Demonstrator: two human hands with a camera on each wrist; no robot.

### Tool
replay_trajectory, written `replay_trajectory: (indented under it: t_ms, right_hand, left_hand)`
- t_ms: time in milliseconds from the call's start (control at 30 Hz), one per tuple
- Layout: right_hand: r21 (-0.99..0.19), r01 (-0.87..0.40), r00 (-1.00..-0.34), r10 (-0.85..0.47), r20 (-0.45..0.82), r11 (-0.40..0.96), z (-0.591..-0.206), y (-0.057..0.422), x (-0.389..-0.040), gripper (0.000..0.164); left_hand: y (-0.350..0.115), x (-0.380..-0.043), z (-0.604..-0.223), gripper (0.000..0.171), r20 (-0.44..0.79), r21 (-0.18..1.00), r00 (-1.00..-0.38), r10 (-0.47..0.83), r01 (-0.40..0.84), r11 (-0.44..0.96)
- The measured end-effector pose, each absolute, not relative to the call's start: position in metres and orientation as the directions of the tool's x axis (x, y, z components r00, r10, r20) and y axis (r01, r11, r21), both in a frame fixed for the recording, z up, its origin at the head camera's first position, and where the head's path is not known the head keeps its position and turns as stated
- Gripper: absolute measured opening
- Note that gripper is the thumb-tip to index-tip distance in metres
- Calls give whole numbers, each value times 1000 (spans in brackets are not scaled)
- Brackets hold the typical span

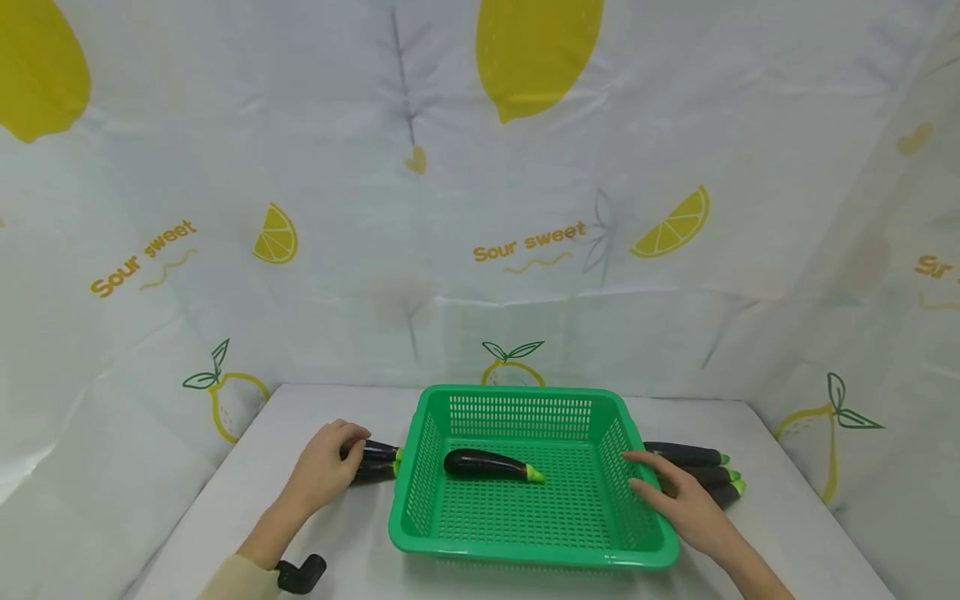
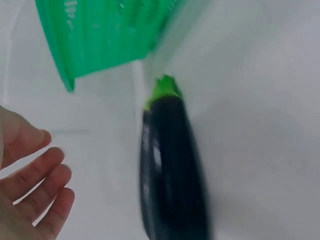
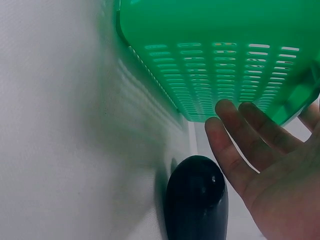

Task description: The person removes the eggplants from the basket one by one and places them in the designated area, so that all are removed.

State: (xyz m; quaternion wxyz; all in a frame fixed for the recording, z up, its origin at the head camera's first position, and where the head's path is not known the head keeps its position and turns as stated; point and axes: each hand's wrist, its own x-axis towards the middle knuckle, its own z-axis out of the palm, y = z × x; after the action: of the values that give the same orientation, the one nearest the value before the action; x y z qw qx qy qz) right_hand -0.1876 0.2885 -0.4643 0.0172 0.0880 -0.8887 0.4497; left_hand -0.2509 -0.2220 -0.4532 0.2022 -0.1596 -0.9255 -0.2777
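A green plastic basket [image 1: 532, 553] holds one dark purple eggplant [image 1: 486, 464] with a green stem end. My left hand [image 1: 330, 462] is over two eggplants [image 1: 375, 472] left of the basket. In the left wrist view its fingers [image 2: 42, 177] are loosely bent and apart from the eggplant [image 2: 175, 165], holding nothing. My right hand [image 1: 678, 500] is at the basket's right rim, two digits overlapping the rim in the head view. From the right wrist, several fingers [image 3: 250, 130] extend outside the slotted wall, just above an eggplant end [image 3: 195, 200].
Three eggplants [image 1: 693, 475] lie to the right of the basket, partly behind my right hand. A small black angled object [image 1: 302, 575] is by the left sleeve [image 1: 238, 580]. The white table [image 1: 352, 542] meets a lemon-print curtain [image 1: 442, 275] at its back and sides.
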Motion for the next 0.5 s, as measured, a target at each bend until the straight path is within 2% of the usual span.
replay_trajectory:
  t_ms: [167, 300, 500]
  right_hand:
    - [-799, -162, -986, -136, 101, 579, -465, 289, -188, 49]
    - [-796, -163, -985, -139, 100, 582, -464, 288, -188, 49]
    - [-791, -184, -982, -150, 118, 583, -463, 288, -188, 48]
  left_hand:
    - [-201, -243, -434, 11, 593, 443, -779, 200, 524, 727]
    - [-185, -237, -419, 13, 642, 415, -725, 251, 604, 681]
    - [-165, -235, -400, 8, 607, 456, -730, 314, 643, 615]
